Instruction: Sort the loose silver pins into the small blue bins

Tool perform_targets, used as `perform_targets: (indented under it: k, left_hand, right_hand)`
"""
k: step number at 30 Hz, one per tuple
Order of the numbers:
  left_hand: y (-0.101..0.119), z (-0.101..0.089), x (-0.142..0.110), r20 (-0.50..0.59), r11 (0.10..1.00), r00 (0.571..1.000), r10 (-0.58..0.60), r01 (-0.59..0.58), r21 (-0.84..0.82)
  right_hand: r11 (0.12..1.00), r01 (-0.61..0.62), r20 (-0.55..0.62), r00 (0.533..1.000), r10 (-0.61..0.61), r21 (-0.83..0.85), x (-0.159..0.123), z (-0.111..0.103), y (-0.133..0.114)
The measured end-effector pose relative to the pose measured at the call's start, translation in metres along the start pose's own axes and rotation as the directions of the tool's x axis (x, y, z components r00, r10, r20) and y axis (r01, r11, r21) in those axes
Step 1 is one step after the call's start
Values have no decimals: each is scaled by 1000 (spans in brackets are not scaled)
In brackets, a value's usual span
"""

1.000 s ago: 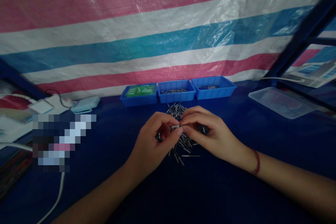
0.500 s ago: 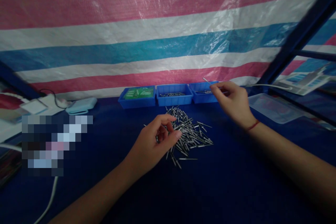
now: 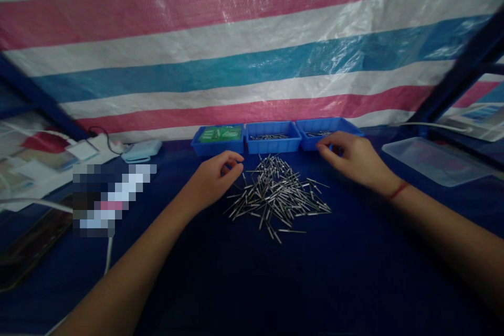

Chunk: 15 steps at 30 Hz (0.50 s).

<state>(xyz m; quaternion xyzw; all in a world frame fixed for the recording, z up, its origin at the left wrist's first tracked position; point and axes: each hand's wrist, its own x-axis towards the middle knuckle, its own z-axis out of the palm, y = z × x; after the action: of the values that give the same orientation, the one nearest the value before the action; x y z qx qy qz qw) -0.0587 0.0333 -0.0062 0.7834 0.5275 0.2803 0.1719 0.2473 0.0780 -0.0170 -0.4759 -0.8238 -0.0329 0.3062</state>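
A loose pile of silver blind rivets point(image 3: 277, 189) lies on the dark blue table. My left hand point(image 3: 216, 177) hovers at the pile's left edge, fingers curled and the thumb slightly apart from the index finger, with nothing visible between them. My right hand point(image 3: 352, 160), a red string on its wrist, is in front of the right blue bin point(image 3: 311, 143). Its thumb and index fingertips are together, and no rivet shows in them. Rivets lie in this bin and in the middle blue bin point(image 3: 273, 146). The left blue bin point(image 3: 218, 150) holds green-and-white packets point(image 3: 220, 134).
A clear plastic lid point(image 3: 433, 161) lies at the right. On the left are a light blue case point(image 3: 142, 151), a dark phone point(image 3: 35, 247), white cables and a pixelated patch. A striped plastic sheet point(image 3: 236, 73) hangs behind the bins, between blue frame posts.
The rivet between my right fingertips is no longer visible, and that hand is lower beside the right bin. My left hand has drawn back leftward off the pile. The camera view has shifted slightly.
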Motion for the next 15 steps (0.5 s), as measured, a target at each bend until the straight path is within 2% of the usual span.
perform_targets:
  k: [1,3,5,8,10,13,15]
  left_hand:
    - [-4,-3,0,61,995,998,35,-41,94]
    - [-10,-8,-1,180,968,981,69,-109,226]
    - [-15,-11,-1,251,958,967,37,-106,267]
    - [-19,-14,0,305,958,952,-14,-74,275]
    - [-22,-15,0,316,953,949,-2,-93,287]
    - [-24,-16,0,317,944,948,19,-121,307]
    - [-22,-18,-1,286,939,958,20,-116,324]
  right_hand:
    - [996,79,96,992,-82,35,-1,1,-5]
    - [973,213,273,934,-231,95,-4,5,-13]
    - [956,268,366,883,-293,118,-6,7,-20]
    - [956,264,376,880,-292,124,-8,9,-24]
    - [958,255,369,885,-285,130,-8,8,-23]
    - [964,244,354,897,-266,108,-7,6,-22]
    - [967,237,304,918,-253,91,-6,5,-25]
